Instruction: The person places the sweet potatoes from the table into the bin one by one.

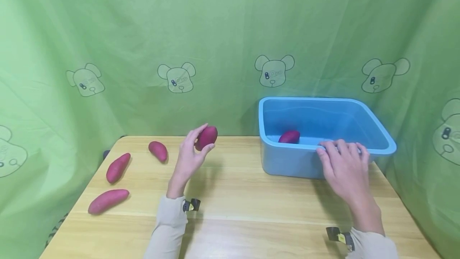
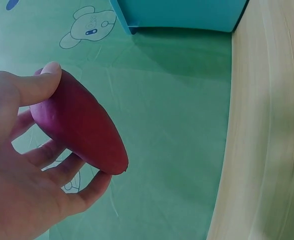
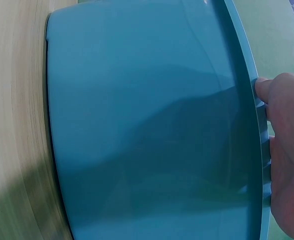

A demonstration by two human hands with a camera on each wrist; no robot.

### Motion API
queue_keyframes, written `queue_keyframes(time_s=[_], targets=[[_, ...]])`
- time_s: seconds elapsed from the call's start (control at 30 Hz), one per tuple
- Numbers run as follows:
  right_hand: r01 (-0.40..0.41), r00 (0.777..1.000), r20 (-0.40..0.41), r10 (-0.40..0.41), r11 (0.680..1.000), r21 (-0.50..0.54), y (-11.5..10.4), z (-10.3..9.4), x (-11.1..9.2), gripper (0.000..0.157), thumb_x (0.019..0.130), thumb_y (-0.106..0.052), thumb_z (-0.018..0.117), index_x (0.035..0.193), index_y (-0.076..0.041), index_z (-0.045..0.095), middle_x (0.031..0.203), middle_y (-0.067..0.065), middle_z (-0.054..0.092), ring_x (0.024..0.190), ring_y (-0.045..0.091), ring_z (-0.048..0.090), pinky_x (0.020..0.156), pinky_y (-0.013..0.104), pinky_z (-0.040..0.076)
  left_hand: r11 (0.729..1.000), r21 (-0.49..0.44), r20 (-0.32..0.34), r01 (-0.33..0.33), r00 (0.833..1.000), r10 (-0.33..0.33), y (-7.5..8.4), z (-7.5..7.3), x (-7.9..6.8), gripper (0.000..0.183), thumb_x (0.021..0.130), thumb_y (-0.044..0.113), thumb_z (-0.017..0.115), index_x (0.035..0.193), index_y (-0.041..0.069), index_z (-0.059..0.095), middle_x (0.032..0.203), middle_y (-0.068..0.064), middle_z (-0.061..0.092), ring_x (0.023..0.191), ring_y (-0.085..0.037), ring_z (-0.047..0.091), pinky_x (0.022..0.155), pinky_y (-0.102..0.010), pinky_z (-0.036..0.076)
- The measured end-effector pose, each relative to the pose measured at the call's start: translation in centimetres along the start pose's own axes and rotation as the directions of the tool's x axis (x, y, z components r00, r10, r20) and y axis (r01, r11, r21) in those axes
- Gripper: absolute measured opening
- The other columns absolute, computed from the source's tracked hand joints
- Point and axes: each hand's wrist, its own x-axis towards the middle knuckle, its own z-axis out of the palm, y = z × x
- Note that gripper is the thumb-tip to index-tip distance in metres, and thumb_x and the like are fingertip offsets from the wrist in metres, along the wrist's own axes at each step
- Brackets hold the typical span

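Observation:
My left hand [image 1: 188, 156] holds a purple-red sweet potato [image 1: 207, 138] above the table, thumb on one side and fingers on the other. Close up in the left wrist view, the same sweet potato [image 2: 82, 125] tapers away from the palm. At the right, my right hand [image 1: 345, 169] grips the near rim of a blue plastic bin [image 1: 291, 161], its fingers hooked over the edge. One sweet potato [image 1: 289, 136] lies inside that bin, partly hidden by the near wall. The right wrist view shows the bin's outer wall [image 3: 137, 100] with my hand [image 3: 292, 150] at its rim.
Three more sweet potatoes lie on the left of the wooden table [image 1: 251, 199]: a small one [image 1: 158, 151] toward the back, another [image 1: 118, 168] in the middle and a long one [image 1: 108, 201] nearer the front. A green curtain [image 1: 223, 23] with bear-head outlines hangs behind.

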Motion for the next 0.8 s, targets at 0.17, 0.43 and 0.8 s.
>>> queue_keyframes(time_s=[0.17, 0.43, 0.8], targets=[[0.0, 1.0, -0.004, 0.0, 1.0, -0.002, 0.2, -0.1, -0.1, 0.032, 0.108, -0.03, 0.046, 0.123, -0.006, 0.062, 0.115, 0.022, 0.059, 0.113, 0.048, 0.045, 0.107, 0.073, 0.017, 1.0, -0.002, 0.0, -0.011, 1.0, 0.011, 0.1, 0.3, -0.1, 0.063, 0.089, 0.013, 0.081, 0.147, 0.009, 0.055, 0.124, -0.016, 0.064, 0.109, -0.028, 0.064, 0.09, -0.043, 0.055], [-0.012, 1.0, 0.011, 0.013, 1.0, -0.013, 0.2, -0.2, -0.2, 0.034, 0.109, -0.031, 0.046, 0.124, -0.006, 0.062, 0.116, 0.022, 0.059, 0.116, 0.048, 0.044, 0.109, 0.073, 0.016, 1.0, -0.02, 0.006, -0.02, 1.0, 0.021, 0.8, 0.7, -0.1, 0.063, 0.089, 0.01, 0.081, 0.146, 0.009, 0.055, 0.124, -0.016, 0.063, 0.11, -0.029, 0.065, 0.09, -0.042, 0.057], [-0.016, 1.0, 0.023, 0.017, 1.0, -0.014, -0.1, -0.2, -0.1, 0.035, 0.109, -0.032, 0.045, 0.125, -0.005, 0.062, 0.117, 0.023, 0.059, 0.118, 0.048, 0.044, 0.11, 0.073, 0.015, 0.999, -0.024, 0.018, -0.021, 1.0, 0.021, 1.3, 0.9, 0.0, 0.063, 0.088, 0.011, 0.081, 0.146, 0.012, 0.056, 0.124, -0.014, 0.063, 0.111, -0.028, 0.064, 0.092, -0.043, 0.056]])
